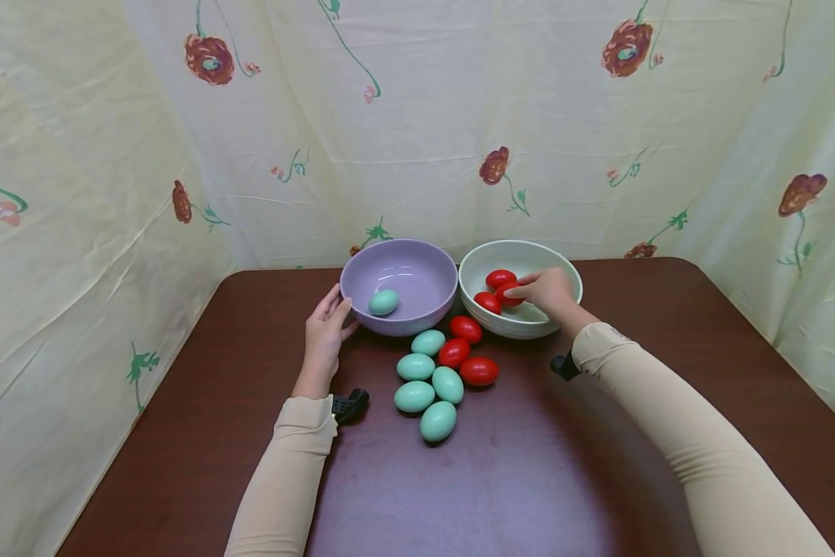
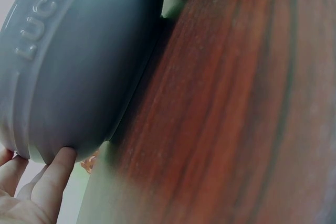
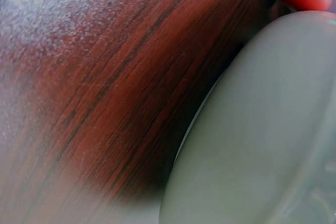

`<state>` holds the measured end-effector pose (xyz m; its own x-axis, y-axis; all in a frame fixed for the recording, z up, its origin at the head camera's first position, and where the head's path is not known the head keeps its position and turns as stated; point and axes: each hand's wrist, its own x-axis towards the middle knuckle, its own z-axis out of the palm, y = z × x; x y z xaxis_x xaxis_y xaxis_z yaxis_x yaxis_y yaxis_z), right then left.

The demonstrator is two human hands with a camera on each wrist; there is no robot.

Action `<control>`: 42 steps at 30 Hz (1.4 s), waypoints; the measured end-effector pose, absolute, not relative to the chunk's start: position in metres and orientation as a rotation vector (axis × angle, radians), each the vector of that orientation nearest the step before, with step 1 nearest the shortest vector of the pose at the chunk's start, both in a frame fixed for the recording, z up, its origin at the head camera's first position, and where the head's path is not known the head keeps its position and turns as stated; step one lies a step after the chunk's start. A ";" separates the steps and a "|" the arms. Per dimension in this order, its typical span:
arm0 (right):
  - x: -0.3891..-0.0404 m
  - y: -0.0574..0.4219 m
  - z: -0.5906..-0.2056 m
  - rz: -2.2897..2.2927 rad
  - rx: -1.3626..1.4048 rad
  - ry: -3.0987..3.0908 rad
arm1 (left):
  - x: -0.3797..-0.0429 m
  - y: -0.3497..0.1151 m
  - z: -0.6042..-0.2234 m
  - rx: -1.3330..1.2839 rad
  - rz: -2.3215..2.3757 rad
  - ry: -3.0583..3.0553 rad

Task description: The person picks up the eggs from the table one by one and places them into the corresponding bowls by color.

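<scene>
My left hand [image 1: 324,336] rests against the left side of a purple bowl [image 1: 417,316]. In the left wrist view its fairly straight fingers [image 2: 55,179] touch the outer wall, near raised lettering. One green egg [image 1: 384,302] lies inside that bowl. Over the pale green bowl [image 1: 521,329], my right hand [image 1: 548,292] pinches a red egg [image 1: 508,294] between thumb and fingers. Two other red eggs [image 1: 501,278] sit in this bowl beside it. The right wrist view shows the bowl's outer wall [image 3: 257,124], with my right hand out of sight there.
In front of the bowls, several green eggs [image 1: 415,397] and three red eggs [image 1: 479,371] lie close together on the dark wooden table [image 1: 515,480]. A floral curtain [image 1: 403,155] hangs behind the table. The two bowls stand side by side near the back edge.
</scene>
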<state>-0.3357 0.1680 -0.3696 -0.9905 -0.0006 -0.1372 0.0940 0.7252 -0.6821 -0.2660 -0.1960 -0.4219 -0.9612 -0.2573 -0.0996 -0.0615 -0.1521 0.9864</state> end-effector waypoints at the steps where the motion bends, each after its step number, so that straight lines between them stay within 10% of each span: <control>1: -0.336 0.168 -0.370 -1.112 0.070 2.803 | -0.266 -0.196 -0.422 0.372 -2.258 -1.956; 20: -0.326 0.161 -0.361 -1.564 0.191 2.711 | -0.266 -0.197 -0.425 0.356 -2.242 -1.946; 42: -0.210 0.122 -0.354 -1.640 -0.162 2.400 | -0.265 -0.194 -0.424 0.352 -2.247 -1.942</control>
